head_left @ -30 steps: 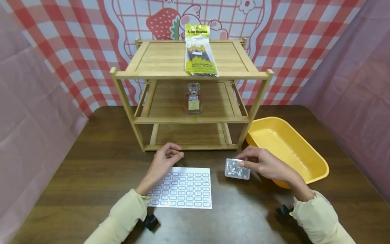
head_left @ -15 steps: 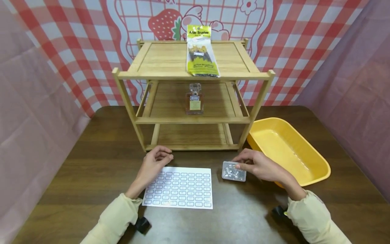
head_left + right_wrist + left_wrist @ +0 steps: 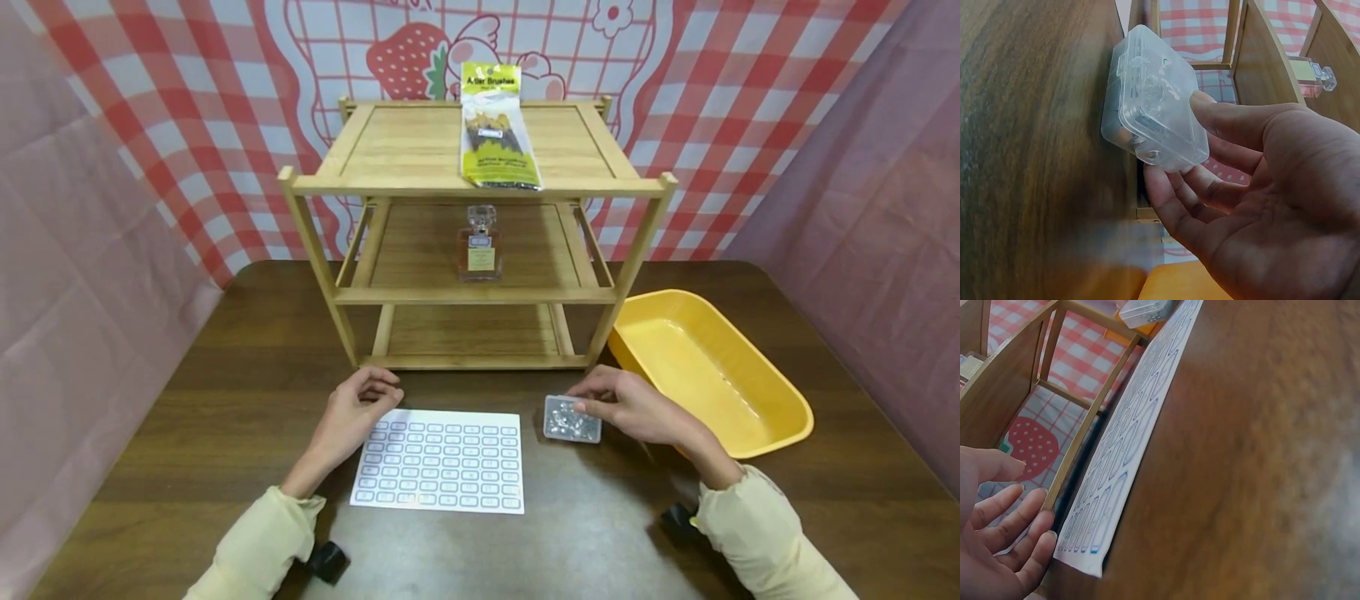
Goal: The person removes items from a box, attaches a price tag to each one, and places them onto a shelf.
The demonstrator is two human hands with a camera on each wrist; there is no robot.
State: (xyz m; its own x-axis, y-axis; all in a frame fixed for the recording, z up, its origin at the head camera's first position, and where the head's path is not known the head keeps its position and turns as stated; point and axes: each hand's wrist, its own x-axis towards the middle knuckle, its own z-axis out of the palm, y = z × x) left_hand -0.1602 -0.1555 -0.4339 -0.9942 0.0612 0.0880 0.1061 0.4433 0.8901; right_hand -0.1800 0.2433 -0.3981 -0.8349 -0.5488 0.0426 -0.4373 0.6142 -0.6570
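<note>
My right hand (image 3: 626, 407) pinches a small clear plastic box (image 3: 572, 419) at its right end, thumb on the lid and fingers at the back edge. In the right wrist view the lid is closed, and small shiny pieces show through it; the box (image 3: 1157, 103) is right at the tabletop. My left hand (image 3: 347, 423) holds nothing, its fingers loosely bent near the upper left corner of a white sheet of labels (image 3: 442, 462). Rows of blue-outlined rectangles cover that sheet. In the left wrist view the fingers (image 3: 1013, 534) are apart, beside the sheet.
A three-tier wooden shelf (image 3: 472, 295) stands behind the hands. A pack of artist brushes (image 3: 495, 133) lies on its top tier, a perfume bottle (image 3: 480, 250) on the middle one. At right, a yellow basin (image 3: 708, 367) sits against the shelf's leg.
My left hand has drawn back leftward, uncovering more of the label sheet. The right hand has shifted slightly left with the clear box in its grip.
</note>
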